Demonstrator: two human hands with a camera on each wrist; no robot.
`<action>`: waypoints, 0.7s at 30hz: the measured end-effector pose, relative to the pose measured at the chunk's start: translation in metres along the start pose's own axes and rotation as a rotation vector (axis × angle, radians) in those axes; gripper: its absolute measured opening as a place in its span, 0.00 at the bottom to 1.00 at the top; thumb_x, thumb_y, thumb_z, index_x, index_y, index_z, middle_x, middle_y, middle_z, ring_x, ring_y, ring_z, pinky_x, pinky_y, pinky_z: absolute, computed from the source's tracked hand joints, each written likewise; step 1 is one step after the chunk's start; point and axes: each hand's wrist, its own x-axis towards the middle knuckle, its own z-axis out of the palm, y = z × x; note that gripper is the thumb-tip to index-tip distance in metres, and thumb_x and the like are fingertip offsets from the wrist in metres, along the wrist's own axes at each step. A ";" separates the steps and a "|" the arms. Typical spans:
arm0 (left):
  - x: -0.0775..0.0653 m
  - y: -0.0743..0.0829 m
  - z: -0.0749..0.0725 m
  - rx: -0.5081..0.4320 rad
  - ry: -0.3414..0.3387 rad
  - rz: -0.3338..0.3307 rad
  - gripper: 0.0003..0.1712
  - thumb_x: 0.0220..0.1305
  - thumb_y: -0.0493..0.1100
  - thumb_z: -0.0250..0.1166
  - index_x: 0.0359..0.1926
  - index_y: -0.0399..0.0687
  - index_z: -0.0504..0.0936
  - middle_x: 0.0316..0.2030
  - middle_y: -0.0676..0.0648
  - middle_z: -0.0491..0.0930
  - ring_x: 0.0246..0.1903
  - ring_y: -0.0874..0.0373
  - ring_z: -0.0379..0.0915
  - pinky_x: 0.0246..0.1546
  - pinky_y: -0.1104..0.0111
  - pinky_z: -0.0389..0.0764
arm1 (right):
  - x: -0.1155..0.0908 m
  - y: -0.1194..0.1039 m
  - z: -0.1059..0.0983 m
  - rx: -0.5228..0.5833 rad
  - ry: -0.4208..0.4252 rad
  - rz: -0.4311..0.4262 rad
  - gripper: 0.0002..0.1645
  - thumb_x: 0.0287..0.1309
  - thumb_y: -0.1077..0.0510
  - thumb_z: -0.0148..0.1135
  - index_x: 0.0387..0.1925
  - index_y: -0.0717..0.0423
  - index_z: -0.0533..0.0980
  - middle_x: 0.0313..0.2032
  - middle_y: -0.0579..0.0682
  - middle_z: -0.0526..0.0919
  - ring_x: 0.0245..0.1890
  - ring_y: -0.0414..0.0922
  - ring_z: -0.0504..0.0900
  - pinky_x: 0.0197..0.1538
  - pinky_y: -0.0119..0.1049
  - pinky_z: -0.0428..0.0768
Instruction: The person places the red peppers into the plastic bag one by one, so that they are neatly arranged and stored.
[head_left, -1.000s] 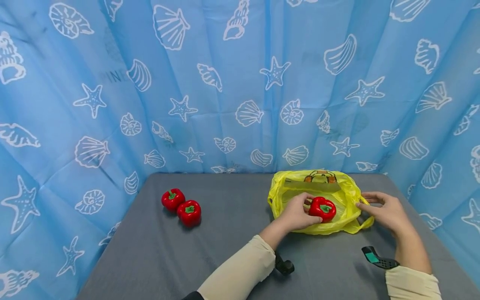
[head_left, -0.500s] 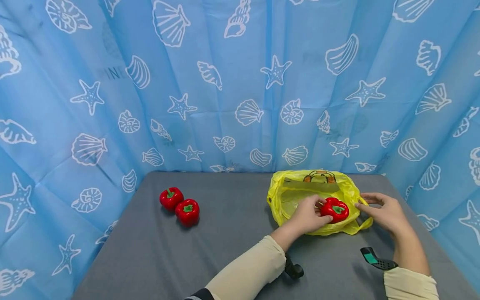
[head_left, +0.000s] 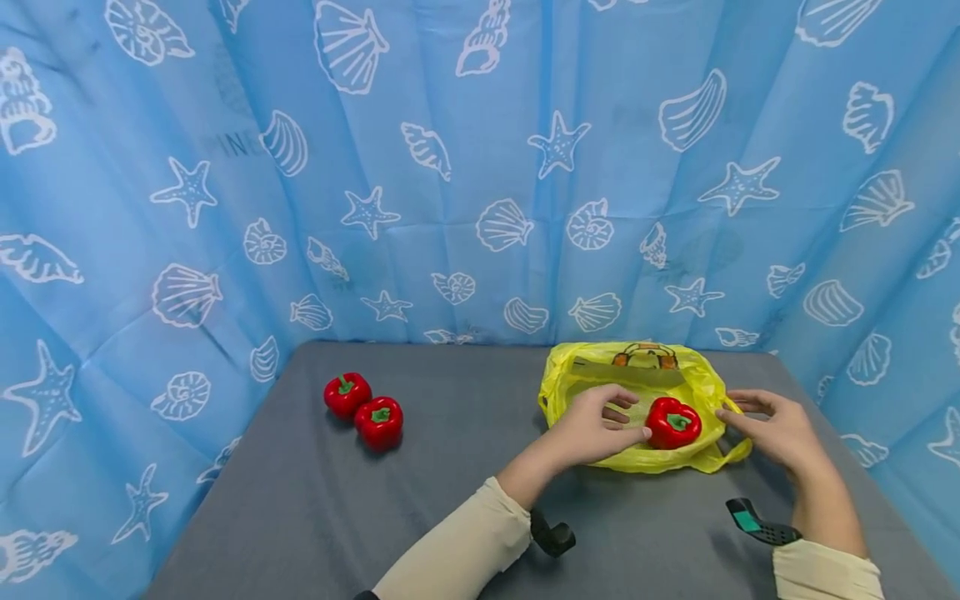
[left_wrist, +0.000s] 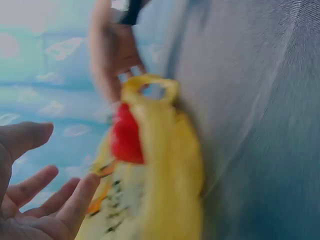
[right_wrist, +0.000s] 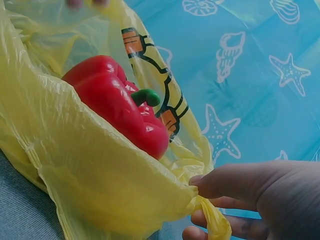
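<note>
A yellow plastic bag (head_left: 557, 367) lies with its mouth spread wide at the right of the table. Inside it, toward its right side, sits a red bell pepper (head_left: 673, 423) with a green stem. My left hand (head_left: 592, 427) is over the bag's left part, fingers spread and holding nothing, the thumb tip near the pepper. In the left wrist view the fingers of that hand (left_wrist: 47, 195) stand apart from the blurred bag. My right hand (head_left: 780, 429) pinches the bag's right handle (right_wrist: 212, 220) between thumb and fingers.
Two more red bell peppers, a rear one (head_left: 347, 395) and a front one (head_left: 379, 423), sit side by side at the left of the grey table (head_left: 465, 433). A blue curtain (head_left: 420, 200) with white shells and starfish hangs behind and at both sides.
My left hand carried the pepper rightward inside the bag, then let go of it and drew back left. My right hand keeps hold of the bag's handle.
</note>
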 end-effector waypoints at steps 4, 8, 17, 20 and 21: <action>-0.025 0.008 -0.031 -0.026 0.028 0.037 0.25 0.70 0.50 0.73 0.64 0.51 0.81 0.58 0.54 0.82 0.53 0.63 0.84 0.53 0.76 0.84 | -0.001 0.000 0.000 0.000 -0.001 -0.005 0.45 0.76 0.39 0.59 0.71 0.75 0.67 0.66 0.80 0.70 0.63 0.76 0.69 0.51 0.61 0.83; -0.055 0.011 -0.067 -0.043 0.077 0.055 0.24 0.71 0.48 0.72 0.64 0.50 0.80 0.63 0.49 0.80 0.59 0.54 0.83 0.58 0.72 0.84 | -0.001 -0.002 0.001 -0.002 -0.008 -0.007 0.45 0.76 0.38 0.59 0.71 0.75 0.66 0.68 0.81 0.68 0.64 0.77 0.68 0.52 0.66 0.82; -0.123 -0.003 -0.154 -0.005 0.354 0.057 0.23 0.72 0.44 0.71 0.64 0.50 0.80 0.63 0.46 0.80 0.64 0.46 0.81 0.64 0.56 0.83 | 0.000 -0.002 0.000 -0.016 -0.011 -0.003 0.46 0.76 0.38 0.58 0.72 0.75 0.66 0.68 0.81 0.68 0.63 0.77 0.69 0.50 0.62 0.83; -0.142 -0.011 -0.178 0.004 0.460 0.038 0.24 0.71 0.44 0.72 0.65 0.48 0.79 0.63 0.44 0.80 0.64 0.44 0.80 0.61 0.62 0.85 | 0.000 -0.001 0.000 -0.016 -0.011 0.000 0.46 0.76 0.38 0.58 0.72 0.75 0.65 0.68 0.81 0.68 0.63 0.77 0.69 0.49 0.60 0.84; -0.147 -0.014 -0.186 0.009 0.489 0.029 0.25 0.71 0.44 0.72 0.65 0.48 0.79 0.64 0.44 0.79 0.65 0.43 0.79 0.61 0.62 0.85 | 0.000 -0.001 0.000 -0.015 -0.009 0.001 0.46 0.76 0.38 0.58 0.72 0.75 0.65 0.67 0.81 0.68 0.63 0.77 0.69 0.49 0.59 0.84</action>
